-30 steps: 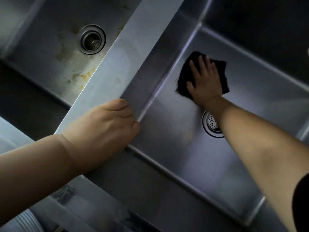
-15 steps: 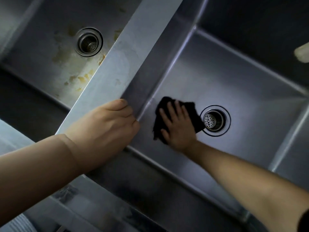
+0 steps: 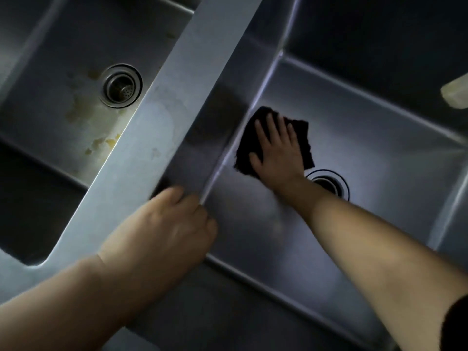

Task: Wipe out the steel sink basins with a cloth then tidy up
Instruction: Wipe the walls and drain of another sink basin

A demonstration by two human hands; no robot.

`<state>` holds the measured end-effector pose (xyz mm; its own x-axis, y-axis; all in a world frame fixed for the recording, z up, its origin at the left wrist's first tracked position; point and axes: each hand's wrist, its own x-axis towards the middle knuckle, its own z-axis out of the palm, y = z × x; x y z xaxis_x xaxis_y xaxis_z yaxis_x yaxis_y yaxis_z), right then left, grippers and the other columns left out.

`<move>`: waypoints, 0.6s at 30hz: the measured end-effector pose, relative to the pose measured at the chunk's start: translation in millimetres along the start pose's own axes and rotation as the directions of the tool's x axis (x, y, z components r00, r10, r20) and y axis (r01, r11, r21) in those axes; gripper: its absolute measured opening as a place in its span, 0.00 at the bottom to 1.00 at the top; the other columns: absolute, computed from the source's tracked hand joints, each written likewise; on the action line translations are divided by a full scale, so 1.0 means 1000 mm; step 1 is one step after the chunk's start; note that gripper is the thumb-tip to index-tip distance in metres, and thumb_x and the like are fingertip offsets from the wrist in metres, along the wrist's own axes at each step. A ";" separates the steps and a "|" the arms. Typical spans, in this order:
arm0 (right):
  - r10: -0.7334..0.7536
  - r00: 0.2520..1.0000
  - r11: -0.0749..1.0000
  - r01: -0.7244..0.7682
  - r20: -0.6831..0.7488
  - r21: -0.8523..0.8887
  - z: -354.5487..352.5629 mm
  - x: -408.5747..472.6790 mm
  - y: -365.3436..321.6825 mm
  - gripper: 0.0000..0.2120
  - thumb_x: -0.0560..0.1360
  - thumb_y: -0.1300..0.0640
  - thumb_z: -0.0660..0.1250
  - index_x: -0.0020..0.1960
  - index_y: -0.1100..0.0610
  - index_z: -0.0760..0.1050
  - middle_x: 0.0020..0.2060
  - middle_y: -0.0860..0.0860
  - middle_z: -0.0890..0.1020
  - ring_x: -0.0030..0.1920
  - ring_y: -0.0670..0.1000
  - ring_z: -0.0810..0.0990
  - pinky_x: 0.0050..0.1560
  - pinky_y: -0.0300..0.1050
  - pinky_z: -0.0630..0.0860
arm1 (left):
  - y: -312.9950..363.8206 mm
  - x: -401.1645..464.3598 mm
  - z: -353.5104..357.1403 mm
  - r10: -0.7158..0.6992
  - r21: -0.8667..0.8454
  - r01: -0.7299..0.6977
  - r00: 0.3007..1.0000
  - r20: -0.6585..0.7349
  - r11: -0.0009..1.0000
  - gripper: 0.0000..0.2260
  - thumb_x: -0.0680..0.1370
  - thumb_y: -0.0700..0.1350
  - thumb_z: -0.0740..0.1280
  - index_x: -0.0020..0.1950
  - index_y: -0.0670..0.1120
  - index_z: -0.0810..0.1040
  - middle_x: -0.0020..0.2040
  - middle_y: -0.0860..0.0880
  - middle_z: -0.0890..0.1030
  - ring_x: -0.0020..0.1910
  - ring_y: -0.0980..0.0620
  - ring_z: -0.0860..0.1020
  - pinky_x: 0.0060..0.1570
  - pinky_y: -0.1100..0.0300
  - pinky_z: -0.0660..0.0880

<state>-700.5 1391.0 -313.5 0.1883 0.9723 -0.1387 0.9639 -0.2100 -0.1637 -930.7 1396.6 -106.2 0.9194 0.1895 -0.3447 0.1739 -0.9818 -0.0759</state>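
A dark cloth (image 3: 302, 138) lies flat on the floor of the right steel basin (image 3: 379, 158), close to its left wall. My right hand (image 3: 277, 152) presses on the cloth with straight, spread fingers. My forearm partly covers the right basin's drain (image 3: 336, 182). The left basin (image 3: 63, 97) has yellowish stains near its drain (image 3: 121, 86). My left hand (image 3: 167, 229) rests on the steel divider (image 3: 162, 127) between the basins, its fingers curled over the divider's near edge.
A pale object (image 3: 455, 93) pokes in at the right edge above the right basin; I cannot tell what it is. The sink's front rim (image 3: 15, 279) runs along the lower left.
My right hand slid the cloth from the far part of the basin toward me beside the drain, then back away along the left wall. The left hand stayed on the divider.
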 end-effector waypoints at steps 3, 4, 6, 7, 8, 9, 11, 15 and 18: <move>0.108 0.994 0.994 -0.108 -0.022 -0.007 -0.009 0.036 0.032 0.33 0.76 0.42 0.53 0.77 0.52 0.52 0.77 0.57 0.53 0.76 0.59 0.47 0.75 0.56 0.42 | 0.018 0.031 0.000 -0.015 -0.104 0.026 0.994 0.104 0.994 0.02 0.63 0.42 0.67 0.32 0.49 0.77 0.28 0.48 0.77 0.31 0.46 0.77 0.35 0.58 0.73; 0.128 0.991 0.992 -0.129 -0.026 -0.018 -0.011 0.041 0.039 0.32 0.76 0.41 0.52 0.77 0.52 0.52 0.77 0.57 0.54 0.76 0.59 0.47 0.75 0.56 0.42 | 0.023 0.045 -0.001 -0.025 -0.086 0.037 0.991 0.134 0.996 0.01 0.65 0.42 0.67 0.34 0.48 0.78 0.31 0.47 0.79 0.33 0.45 0.77 0.38 0.56 0.74; 0.163 0.986 0.986 -0.164 -0.046 -0.020 -0.012 0.041 0.052 0.32 0.76 0.42 0.52 0.77 0.52 0.53 0.76 0.57 0.55 0.76 0.59 0.47 0.75 0.55 0.42 | 0.034 0.074 0.004 -0.069 -0.086 0.089 0.975 0.212 0.992 0.04 0.73 0.42 0.65 0.46 0.45 0.77 0.43 0.44 0.80 0.46 0.43 0.76 0.49 0.53 0.70; 0.187 0.981 0.982 -0.188 -0.060 -0.015 -0.012 0.037 0.059 0.32 0.76 0.42 0.53 0.77 0.52 0.54 0.76 0.57 0.55 0.76 0.60 0.48 0.75 0.55 0.43 | 0.038 0.087 0.008 -0.083 -0.098 0.109 0.967 0.241 0.989 0.05 0.76 0.41 0.62 0.50 0.44 0.75 0.48 0.44 0.78 0.50 0.43 0.73 0.51 0.53 0.65; 0.217 0.974 0.976 -0.218 -0.072 -0.010 -0.012 0.032 0.067 0.32 0.76 0.43 0.53 0.77 0.52 0.54 0.76 0.58 0.55 0.76 0.60 0.48 0.75 0.55 0.43 | 0.041 0.099 0.009 -0.089 -0.118 0.120 0.967 0.239 0.986 0.05 0.77 0.41 0.60 0.51 0.45 0.73 0.50 0.45 0.77 0.51 0.44 0.72 0.50 0.54 0.62; 0.250 0.965 0.968 -0.251 -0.079 -0.007 -0.013 0.024 0.077 0.32 0.76 0.44 0.53 0.77 0.53 0.54 0.76 0.58 0.56 0.76 0.61 0.49 0.75 0.55 0.43 | 0.043 0.109 0.010 -0.093 -0.122 0.122 0.971 0.221 0.985 0.04 0.78 0.42 0.60 0.51 0.45 0.73 0.50 0.45 0.77 0.52 0.44 0.72 0.49 0.55 0.60; 0.314 0.946 0.949 -0.316 -0.086 -0.011 -0.015 0.003 0.101 0.31 0.76 0.44 0.53 0.77 0.53 0.55 0.76 0.59 0.57 0.76 0.61 0.51 0.75 0.55 0.44 | 0.047 0.120 0.014 -0.099 -0.137 0.123 0.980 0.174 0.983 0.04 0.77 0.43 0.61 0.51 0.46 0.72 0.51 0.46 0.76 0.52 0.44 0.72 0.47 0.55 0.58; 0.471 0.876 0.878 -0.477 -0.107 -0.039 -0.020 -0.048 0.157 0.33 0.75 0.43 0.52 0.77 0.54 0.54 0.76 0.60 0.56 0.76 0.62 0.51 0.74 0.54 0.43 | 0.054 0.126 0.025 -0.069 -0.151 0.097 0.980 0.186 0.984 0.06 0.77 0.46 0.61 0.53 0.47 0.72 0.53 0.46 0.77 0.53 0.45 0.73 0.46 0.54 0.59; 0.583 0.805 0.805 -0.590 -0.109 -0.061 -0.023 -0.078 0.197 0.32 0.77 0.45 0.54 0.77 0.53 0.52 0.76 0.59 0.54 0.76 0.61 0.50 0.75 0.54 0.44 | 0.054 0.121 0.034 -0.082 -0.183 0.123 0.973 0.216 0.975 0.07 0.76 0.47 0.62 0.53 0.49 0.73 0.53 0.48 0.78 0.53 0.46 0.74 0.49 0.55 0.63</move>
<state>-521.4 1276.5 -312.1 0.7338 0.6719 -0.1005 0.6761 -0.7368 0.0102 -822.2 1366.4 -184.1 0.8038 0.2674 -0.5314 0.3473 -0.9362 0.0543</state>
